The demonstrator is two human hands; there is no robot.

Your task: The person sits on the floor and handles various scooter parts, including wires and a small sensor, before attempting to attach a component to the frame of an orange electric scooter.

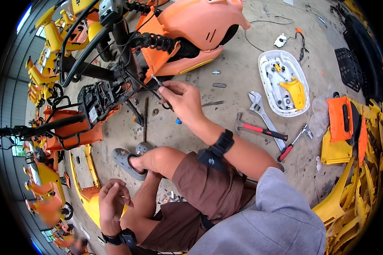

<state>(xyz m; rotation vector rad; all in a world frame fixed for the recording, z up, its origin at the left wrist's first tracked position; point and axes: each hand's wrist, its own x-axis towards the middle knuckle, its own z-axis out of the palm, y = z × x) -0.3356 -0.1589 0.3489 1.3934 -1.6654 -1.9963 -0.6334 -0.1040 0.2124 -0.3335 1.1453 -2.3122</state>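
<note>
In my right hand (181,100), the closed fingers grip a thin black cable (167,105) with a silver metal tip (154,78). It is held beside the stripped black frame (123,76) of an orange scooter, close to its loose wiring. Above the hand are the scooter's coil-spring shock absorber (157,41) and faded orange body panel (200,21). My left hand (114,197) hangs near my knee, its fingers loosely bent and apart, with nothing visible in it. A yellow frame-shaped panel (91,204) lies beside that hand.
To the right lie an adjustable wrench (264,114), a red-handled hammer (261,131) and a ratchet (294,143). A white tray (264,80) holds small parts and a yellow piece. Yellow panels (361,187) pile up at the far right; several yellow scooters (47,72) line the left.
</note>
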